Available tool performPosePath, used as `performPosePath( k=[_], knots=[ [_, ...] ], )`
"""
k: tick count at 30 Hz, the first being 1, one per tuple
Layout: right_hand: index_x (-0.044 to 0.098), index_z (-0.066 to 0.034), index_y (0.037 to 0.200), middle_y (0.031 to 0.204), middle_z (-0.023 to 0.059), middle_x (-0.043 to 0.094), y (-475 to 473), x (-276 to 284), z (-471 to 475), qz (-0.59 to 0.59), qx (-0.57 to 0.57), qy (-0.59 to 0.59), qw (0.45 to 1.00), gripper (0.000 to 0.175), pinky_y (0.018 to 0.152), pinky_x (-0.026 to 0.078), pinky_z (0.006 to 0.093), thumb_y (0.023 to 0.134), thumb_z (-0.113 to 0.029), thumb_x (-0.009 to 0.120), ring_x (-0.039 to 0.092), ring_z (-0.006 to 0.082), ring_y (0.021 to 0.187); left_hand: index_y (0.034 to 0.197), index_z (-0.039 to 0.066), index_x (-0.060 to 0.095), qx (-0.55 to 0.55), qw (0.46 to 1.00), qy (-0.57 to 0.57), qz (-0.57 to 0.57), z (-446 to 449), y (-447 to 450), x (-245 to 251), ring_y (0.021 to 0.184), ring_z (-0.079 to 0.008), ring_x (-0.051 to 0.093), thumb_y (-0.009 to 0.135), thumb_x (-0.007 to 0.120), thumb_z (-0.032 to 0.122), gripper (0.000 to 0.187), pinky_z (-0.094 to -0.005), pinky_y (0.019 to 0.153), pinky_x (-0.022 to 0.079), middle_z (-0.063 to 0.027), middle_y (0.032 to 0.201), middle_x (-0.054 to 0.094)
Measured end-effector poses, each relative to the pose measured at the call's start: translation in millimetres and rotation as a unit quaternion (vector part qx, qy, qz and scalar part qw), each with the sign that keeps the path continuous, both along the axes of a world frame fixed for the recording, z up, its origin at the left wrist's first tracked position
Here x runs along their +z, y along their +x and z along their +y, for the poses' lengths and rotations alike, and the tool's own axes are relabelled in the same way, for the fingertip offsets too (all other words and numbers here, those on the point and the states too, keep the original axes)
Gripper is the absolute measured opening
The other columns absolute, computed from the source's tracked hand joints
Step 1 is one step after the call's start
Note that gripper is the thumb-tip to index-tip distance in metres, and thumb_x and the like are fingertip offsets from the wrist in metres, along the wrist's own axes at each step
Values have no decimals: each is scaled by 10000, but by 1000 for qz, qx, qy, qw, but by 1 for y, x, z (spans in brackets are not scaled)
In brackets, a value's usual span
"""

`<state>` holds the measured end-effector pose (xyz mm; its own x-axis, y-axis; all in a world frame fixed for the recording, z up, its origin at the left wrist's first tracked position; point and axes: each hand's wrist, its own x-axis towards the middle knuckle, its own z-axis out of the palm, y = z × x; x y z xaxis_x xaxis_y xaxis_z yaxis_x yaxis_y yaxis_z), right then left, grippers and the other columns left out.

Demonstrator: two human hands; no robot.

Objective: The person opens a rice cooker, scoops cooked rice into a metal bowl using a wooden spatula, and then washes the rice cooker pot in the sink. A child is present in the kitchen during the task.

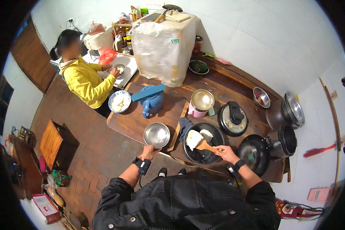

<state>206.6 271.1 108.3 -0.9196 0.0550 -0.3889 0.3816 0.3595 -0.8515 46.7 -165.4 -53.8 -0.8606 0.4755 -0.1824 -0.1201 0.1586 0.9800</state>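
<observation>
My left hand (149, 153) grips the near rim of a steel bowl (157, 135), whose inside shows no food. In my right hand (228, 154) is the handle of a wooden rice paddle (206, 146). A clump of white rice (193, 139) rests on the paddle's blade, above the left side of a dark inner pot (220, 132). More white rice (206, 134) shows against the pot's far inside. A dark grey cloth (185, 128) lies against the pot's left side.
A person in a yellow jacket (86, 83) stands far left, holding a bowl. Nearby are a patterned bowl of pale food (120, 101), a blue pitcher (151, 100), a pink mug with a steel bowl on top (197, 112), a pressure cooker lid (233, 118) and a black wok (253, 155).
</observation>
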Motion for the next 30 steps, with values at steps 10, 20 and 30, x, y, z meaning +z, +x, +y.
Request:
performPosePath(
  k=[10, 20, 30],
  knots=[
    [669, -69, 1203, 697, -56, 545, 14, 20, -3, 31, -42, -14, 999, 317, 437, 332, 198, 887, -67, 696, 411, 20, 485, 1271, 2, 294, 138, 956, 121, -230, 35, -2, 89, 1027, -364, 635, 896, 482, -66, 425, -437, 752, 639, -230, 1250, 479],
    [687, -172, 1148, 851, 48, 633, -49, 93, -93, 280, 71, 409, 866, 318, 590, 517, 391, 839, -248, 696, 644, 297, 711, 1244, -17, 246, 78, 965, 157, -195, 57, -6, 128, 1059, -342, 612, 885, 492, -70, 438, -426, 745, 642, -205, 1256, 428],
    [657, -160, 1178, 779, 46, 516, -72, 112, -141, 355, 134, 555, 740, 327, 507, 478, 335, 851, -175, 648, 607, 211, 595, 1312, -22, 413, 99, 920, 248, -285, 43, -1, 142, 1087, -330, 622, 862, 444, -151, 469, -443, 798, 629, -183, 1269, 543]
  ],
)
